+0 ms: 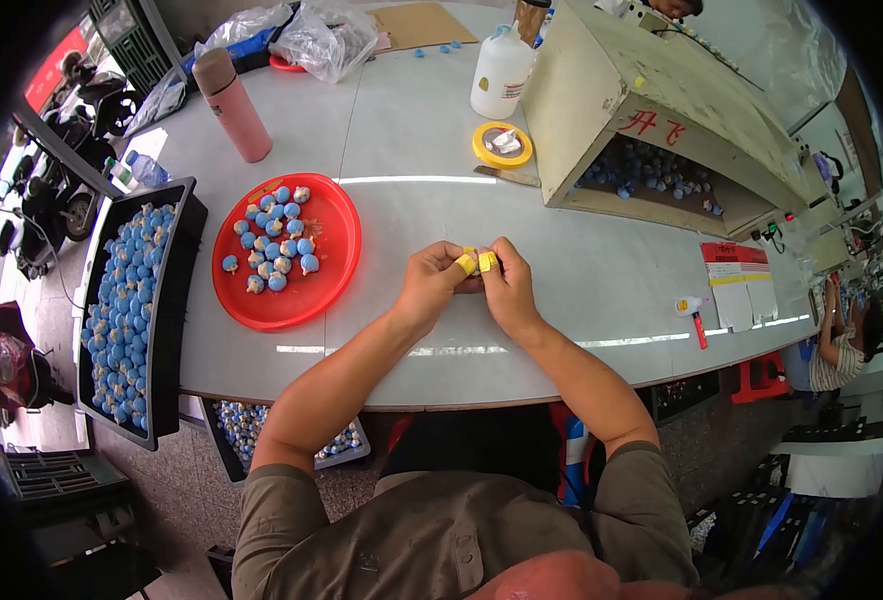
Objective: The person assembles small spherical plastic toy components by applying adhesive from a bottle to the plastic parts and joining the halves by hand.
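Note:
Above the middle of the grey table (402, 220), my left hand (430, 285) and my right hand (512, 292) meet with fingertips pinched together. Yellow wraps (488, 262) cover the tips of both thumbs and some finger ends. Whatever is pinched between them is hidden by the fingers. To the left of my hands, a round red tray (337, 260) carries several small blue balls (278, 282), each with a pale, uneven bit on it. Farther left, a black crate (190, 225) is filled with many more such blue balls (127, 310).
A pink bottle (237, 110) stands behind the tray. Beyond my hands are a yellow tape roll (503, 146), a knife (508, 176), and a white jug (502, 75). An open-fronted box (587, 110) holds blue balls. A glue bottle (690, 305) lies right; a bin (357, 452) sits below.

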A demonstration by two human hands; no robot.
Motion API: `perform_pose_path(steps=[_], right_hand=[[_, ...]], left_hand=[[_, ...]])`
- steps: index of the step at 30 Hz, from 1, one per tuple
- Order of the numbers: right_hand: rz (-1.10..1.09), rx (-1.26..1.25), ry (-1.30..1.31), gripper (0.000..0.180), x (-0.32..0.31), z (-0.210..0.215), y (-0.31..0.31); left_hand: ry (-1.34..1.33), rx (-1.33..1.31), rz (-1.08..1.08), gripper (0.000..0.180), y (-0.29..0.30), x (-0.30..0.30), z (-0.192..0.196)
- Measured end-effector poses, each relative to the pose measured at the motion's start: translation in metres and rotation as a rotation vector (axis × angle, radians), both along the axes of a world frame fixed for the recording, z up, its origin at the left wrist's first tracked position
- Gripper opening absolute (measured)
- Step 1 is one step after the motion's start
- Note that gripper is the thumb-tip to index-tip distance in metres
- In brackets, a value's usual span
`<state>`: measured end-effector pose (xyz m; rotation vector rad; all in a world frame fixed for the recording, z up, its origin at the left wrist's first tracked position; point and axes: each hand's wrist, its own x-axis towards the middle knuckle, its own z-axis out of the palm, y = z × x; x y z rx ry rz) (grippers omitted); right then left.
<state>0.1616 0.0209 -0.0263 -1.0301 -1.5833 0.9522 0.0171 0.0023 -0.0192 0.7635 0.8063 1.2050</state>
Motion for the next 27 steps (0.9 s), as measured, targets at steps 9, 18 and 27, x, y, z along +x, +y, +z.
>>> perform_pose_path(steps=[9, 18, 27], right_hand=[[0.009, -0.074, 0.164, 0.011, -0.002, 0.002, -0.001], [0.204, -0.343, 0.239, 0.013, 0.015, 0.018, 0.007], [0.266, -0.289, 0.102, 0.011, 0.021, 0.022, 0.010]], left_hand=[[0.199, 0.013, 0.201, 0.023, 0.003, 0.003, 0.009], [0.187, 0.026, 0.079, 0.026, 0.006, -0.007, 0.003], [0.354, -0.014, -0.068, 0.028, 0.008, -0.016, 0.018]])
